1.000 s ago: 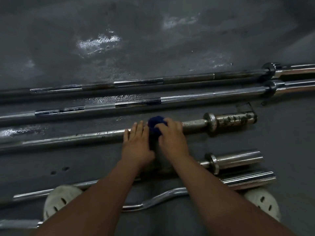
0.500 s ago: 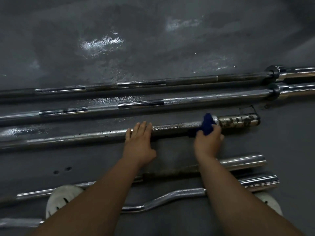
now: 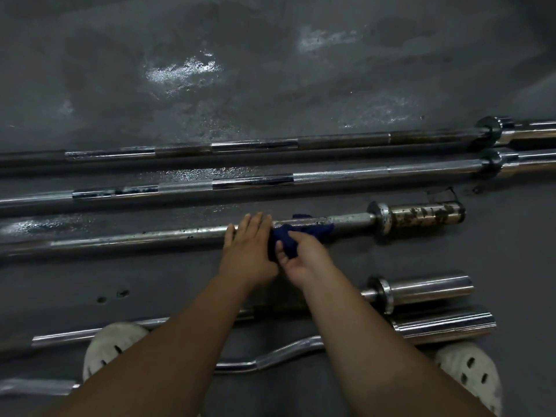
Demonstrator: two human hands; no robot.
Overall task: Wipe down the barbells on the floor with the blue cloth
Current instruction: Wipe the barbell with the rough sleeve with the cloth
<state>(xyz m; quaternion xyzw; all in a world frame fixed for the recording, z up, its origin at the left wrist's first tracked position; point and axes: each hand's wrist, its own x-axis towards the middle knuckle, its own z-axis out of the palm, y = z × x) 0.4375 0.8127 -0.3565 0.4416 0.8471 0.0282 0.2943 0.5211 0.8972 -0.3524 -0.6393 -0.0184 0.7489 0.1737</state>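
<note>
Several steel barbells lie side by side on the dark floor. The third barbell (image 3: 150,237), with a rust-spotted sleeve (image 3: 424,216) at its right end, runs across the middle of the view. My left hand (image 3: 249,251) rests flat on its shaft with fingers straight. Just to its right, my right hand (image 3: 304,257) grips the blue cloth (image 3: 288,240), which is bunched and draped over the shaft towards the sleeve.
Two long barbells (image 3: 331,177) lie farther away. Nearer to me are a short bar with a chrome sleeve (image 3: 427,290), another sleeve (image 3: 445,326) and a curl bar (image 3: 285,352). My white perforated shoes (image 3: 111,347) (image 3: 472,371) stand among them. The floor beyond shines wet.
My right hand slid the cloth along the shaft out to the collar, then back left until it lies beside my left hand. The left hand has stayed put.
</note>
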